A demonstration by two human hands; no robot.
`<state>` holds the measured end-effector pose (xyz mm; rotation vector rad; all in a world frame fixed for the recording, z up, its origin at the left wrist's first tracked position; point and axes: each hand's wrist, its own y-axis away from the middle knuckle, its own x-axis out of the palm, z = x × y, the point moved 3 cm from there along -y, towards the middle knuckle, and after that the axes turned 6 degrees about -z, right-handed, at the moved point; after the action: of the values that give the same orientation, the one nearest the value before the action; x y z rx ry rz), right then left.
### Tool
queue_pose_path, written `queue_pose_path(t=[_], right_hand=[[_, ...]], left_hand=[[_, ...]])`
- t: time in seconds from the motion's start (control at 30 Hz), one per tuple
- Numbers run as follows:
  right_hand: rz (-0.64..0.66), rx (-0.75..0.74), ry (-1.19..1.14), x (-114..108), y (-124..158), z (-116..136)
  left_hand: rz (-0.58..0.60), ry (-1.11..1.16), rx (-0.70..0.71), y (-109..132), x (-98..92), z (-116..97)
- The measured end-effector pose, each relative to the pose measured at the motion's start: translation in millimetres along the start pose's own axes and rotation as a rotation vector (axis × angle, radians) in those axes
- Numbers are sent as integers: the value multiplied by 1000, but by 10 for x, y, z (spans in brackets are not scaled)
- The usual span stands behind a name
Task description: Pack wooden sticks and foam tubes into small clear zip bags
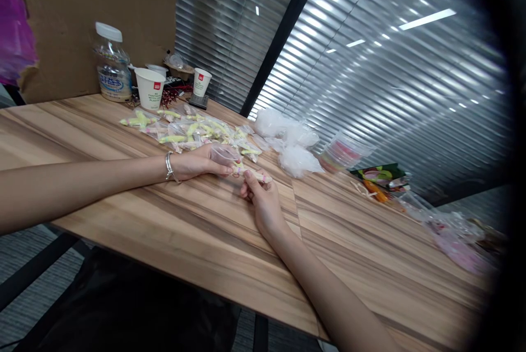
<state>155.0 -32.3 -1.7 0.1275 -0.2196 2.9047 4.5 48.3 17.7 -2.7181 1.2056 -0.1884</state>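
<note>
My left hand (201,163), a silver bracelet on its wrist, pinches the mouth of a small clear plastic bag (224,153) on the wooden table (197,226). My right hand (263,198) is closed on a thin pale pink and yellow stick-shaped piece (252,172), whose end lies at the bag's opening. Just beyond the hands lies a spread of several bagged yellow and pink pieces (189,130).
At the far left stand a plastic bottle with a white cap (110,64) and two white paper cups (150,88), (201,81). Crumpled clear bags (287,141), a clear tub (343,154) and colourful packets (382,176) lie to the right. Window blinds are behind.
</note>
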Motion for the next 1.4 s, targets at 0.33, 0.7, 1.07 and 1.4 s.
queue_pose_path(t=[0.33,0.7,1.07,1.4], right_hand=[[-5,3,-38,-23,-23,-60],[9,11,-42,-5,-10,-24],[12,19,-55,3,-14,-38],[-61,52,-92,-19,-3,-26]], left_hand=[[0,27,-12,-18,24,-5],[-20,-36,58,-17,-16,9],[-16,67,-19,-15,0,13],[-12,123,-60,-3,30,-7]])
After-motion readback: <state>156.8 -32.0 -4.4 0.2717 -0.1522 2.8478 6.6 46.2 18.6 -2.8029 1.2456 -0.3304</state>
